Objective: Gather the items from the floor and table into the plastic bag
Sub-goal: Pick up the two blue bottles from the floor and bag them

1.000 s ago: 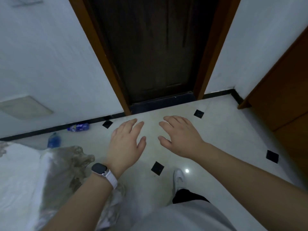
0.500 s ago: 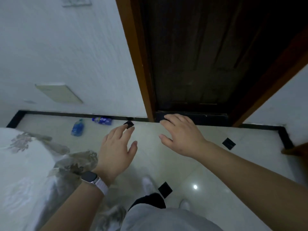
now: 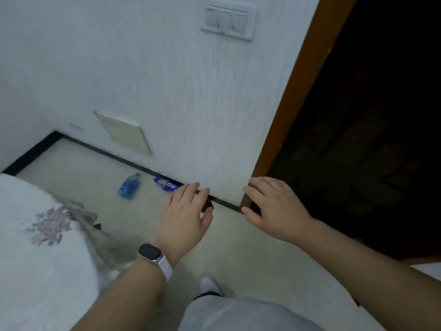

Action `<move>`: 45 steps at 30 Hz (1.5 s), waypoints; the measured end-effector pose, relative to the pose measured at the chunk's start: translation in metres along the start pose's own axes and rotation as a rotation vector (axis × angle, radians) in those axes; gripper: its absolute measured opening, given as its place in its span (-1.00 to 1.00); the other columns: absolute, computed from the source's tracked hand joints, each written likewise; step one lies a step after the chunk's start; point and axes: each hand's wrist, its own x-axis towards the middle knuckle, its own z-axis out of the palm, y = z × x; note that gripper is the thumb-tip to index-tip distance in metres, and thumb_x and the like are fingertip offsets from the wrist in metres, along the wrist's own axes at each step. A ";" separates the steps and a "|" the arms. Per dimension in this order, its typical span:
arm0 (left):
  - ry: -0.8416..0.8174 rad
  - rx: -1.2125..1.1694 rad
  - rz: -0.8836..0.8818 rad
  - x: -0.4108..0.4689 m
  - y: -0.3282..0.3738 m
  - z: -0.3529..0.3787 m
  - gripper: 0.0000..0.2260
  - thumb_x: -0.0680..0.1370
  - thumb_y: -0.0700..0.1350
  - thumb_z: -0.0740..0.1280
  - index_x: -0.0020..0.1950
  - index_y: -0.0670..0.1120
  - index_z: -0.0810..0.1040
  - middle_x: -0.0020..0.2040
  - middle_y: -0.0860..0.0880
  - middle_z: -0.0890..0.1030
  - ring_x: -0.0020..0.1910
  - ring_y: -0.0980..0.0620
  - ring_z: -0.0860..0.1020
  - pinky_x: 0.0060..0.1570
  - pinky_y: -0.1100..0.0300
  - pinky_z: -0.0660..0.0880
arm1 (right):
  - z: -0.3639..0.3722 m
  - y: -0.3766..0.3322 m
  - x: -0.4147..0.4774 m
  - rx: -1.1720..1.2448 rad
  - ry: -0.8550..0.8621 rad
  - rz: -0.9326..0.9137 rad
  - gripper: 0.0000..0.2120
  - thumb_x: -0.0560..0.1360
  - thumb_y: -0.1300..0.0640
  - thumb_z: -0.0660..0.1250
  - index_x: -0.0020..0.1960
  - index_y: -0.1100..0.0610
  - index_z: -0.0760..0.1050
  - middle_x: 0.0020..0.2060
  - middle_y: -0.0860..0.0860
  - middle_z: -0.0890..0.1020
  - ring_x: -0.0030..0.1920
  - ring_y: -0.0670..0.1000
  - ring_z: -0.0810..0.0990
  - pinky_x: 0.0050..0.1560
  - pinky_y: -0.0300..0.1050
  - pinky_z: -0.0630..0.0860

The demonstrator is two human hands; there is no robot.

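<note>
Two blue plastic bottles lie on the pale floor by the wall's black skirting: a larger bottle [image 3: 129, 186] and a smaller bottle [image 3: 167, 184] right against the skirting. My left hand [image 3: 185, 216], with a watch on the wrist, hovers open in the air, its fingertips just right of the smaller bottle in the picture. Further right, my right hand [image 3: 272, 207] is held out open near the door frame. Both hands hold nothing. No plastic bag is in view.
A bed with a white flowered cover [image 3: 35, 247] fills the lower left. A brown door frame [image 3: 298, 91] and a dark doorway [image 3: 370, 127] stand at the right. A switch plate [image 3: 226, 21] and a panel [image 3: 124, 132] sit on the white wall.
The view has swung left: the door slid to the right edge and the two bottles came nearer the middle. Both hands stayed open and held out in front.
</note>
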 end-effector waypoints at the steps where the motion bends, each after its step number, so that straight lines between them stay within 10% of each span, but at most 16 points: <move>1: 0.012 0.006 -0.011 0.013 -0.014 -0.005 -0.57 0.51 0.11 0.19 0.29 -0.05 0.55 0.28 -0.12 0.57 0.27 -0.18 0.51 0.24 -0.05 0.42 | -0.002 -0.004 0.023 0.001 0.019 -0.021 -0.51 0.51 -0.18 0.16 0.28 0.08 0.53 0.27 0.07 0.54 0.28 0.11 0.47 0.28 0.05 0.38; 16: -0.001 0.117 -0.267 0.118 -0.196 0.002 -0.58 0.49 0.10 0.24 0.25 -0.06 0.57 0.24 -0.14 0.58 0.22 -0.20 0.52 0.19 -0.08 0.46 | 0.056 -0.055 0.293 0.130 0.095 -0.309 -0.55 0.44 -0.16 0.20 0.14 0.10 0.59 0.15 0.08 0.61 0.13 0.13 0.55 0.14 0.00 0.39; 28: -0.032 0.211 -0.587 0.252 -0.359 0.026 -0.56 0.50 0.09 0.20 0.28 -0.08 0.57 0.27 -0.17 0.58 0.25 -0.21 0.53 0.20 -0.08 0.43 | 0.127 -0.084 0.552 0.221 -0.161 -0.452 -0.55 0.44 -0.12 0.21 0.15 0.15 0.58 0.17 0.13 0.58 0.12 0.16 0.56 0.12 0.04 0.46; 45: -0.181 -0.099 -0.868 0.273 -0.556 0.179 -0.51 0.45 0.14 0.18 0.27 -0.09 0.55 0.25 -0.16 0.57 0.20 -0.24 0.54 0.10 -0.11 0.48 | 0.275 -0.142 0.667 0.257 -0.427 -0.235 -0.50 0.41 -0.08 0.31 0.22 0.22 0.53 0.10 0.20 0.60 0.04 0.23 0.58 -0.03 0.08 0.57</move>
